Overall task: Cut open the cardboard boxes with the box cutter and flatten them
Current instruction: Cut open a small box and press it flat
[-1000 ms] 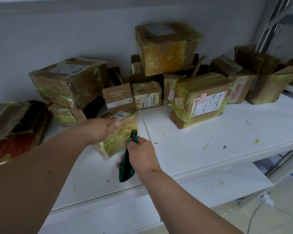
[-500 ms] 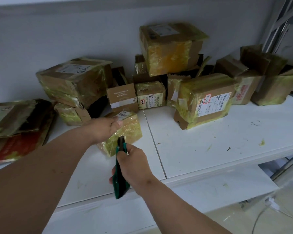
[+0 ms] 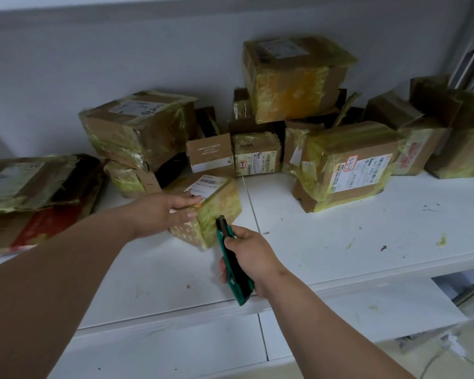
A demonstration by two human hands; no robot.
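Observation:
A small cardboard box (image 3: 216, 206) wrapped in yellow-green tape lies on the white shelf (image 3: 326, 242), a white label on its top. My left hand (image 3: 163, 213) rests on its left top edge, fingers straight over the label and thumb along the side. My right hand (image 3: 248, 257) grips a green box cutter (image 3: 231, 262). The cutter's black tip touches the box's near right face, close to the vertical corner.
Several taped boxes pile up against the grey wall behind, the tallest stack (image 3: 296, 77) at centre. A labelled box (image 3: 348, 165) sits to the right. Flattened cardboard (image 3: 30, 192) lies at the left. A lower shelf (image 3: 367, 313) juts out beneath; metal uprights (image 3: 471, 42) stand at the right.
The cutter's tip has come down the box's near face towards its lower corner. My left hand has shifted from gripping the top corner to lying flatter on the box's top.

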